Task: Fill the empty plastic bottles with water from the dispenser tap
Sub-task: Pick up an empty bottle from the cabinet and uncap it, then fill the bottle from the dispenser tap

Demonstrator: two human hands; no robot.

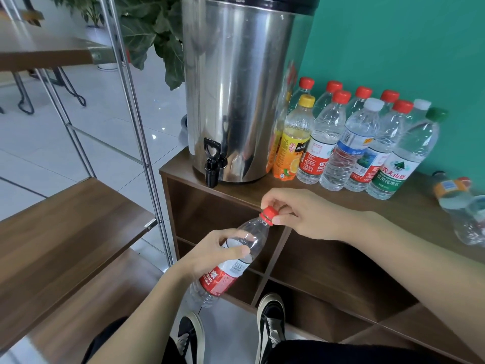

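The left hand (210,254) is wrapped round the middle of a clear plastic bottle (231,261) with a red label, fingers curled over its upper body, holding it tilted so the neck points up and away toward the right hand. The right hand (296,214) pinches the bottle's red cap (269,214) between thumb and fingertips, the other fingers loosely curled above it. Both hands are in front of a wooden cabinet, whose open cubbies (328,274) lie beyond and below the hands. Farther off, on the worktop (420,206) above the right hand, stands a steel dispenser (236,88), its black tap (214,164) just beyond the cap. To the right of the dispenser, a cluster of capped bottles (362,143) stands upright against the green wall. Far right of the right hand, two bottles (462,208) lie on their sides.
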